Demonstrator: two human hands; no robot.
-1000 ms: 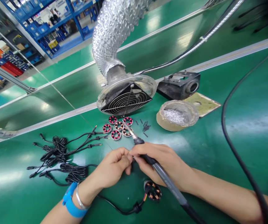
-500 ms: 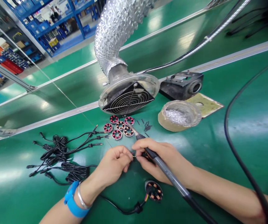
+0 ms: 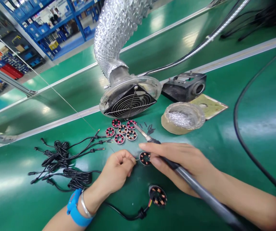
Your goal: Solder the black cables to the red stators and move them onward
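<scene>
My left hand [image 3: 118, 168] is closed in a pinch, and a short end of thin wire [image 3: 137, 159] sticks out past its fingertips. My right hand [image 3: 181, 163] grips a soldering iron [image 3: 150, 139], whose tip points up and left toward the cluster of motor stators [image 3: 123, 129]. Between my hands sits one small stator [image 3: 144, 158] with copper windings, at the right fingertips; whether they hold it I cannot tell. Closer to me lies another stator [image 3: 158, 196], joined by coloured leads to a black cable [image 3: 125, 218].
Black coiled cables [image 3: 61, 152] lie at left. A fume extractor hood [image 3: 130, 99] on a foil duct [image 3: 114, 35] hangs behind the stators. At right are a tub of silvery shavings [image 3: 182, 120], a black iron stand [image 3: 186, 86] and small black tubes [image 3: 150, 129].
My right hand has moved right and opened out somewhat, uncovering the stator between the hands. The soldering iron has shifted right with it. My left hand has hardly moved.
</scene>
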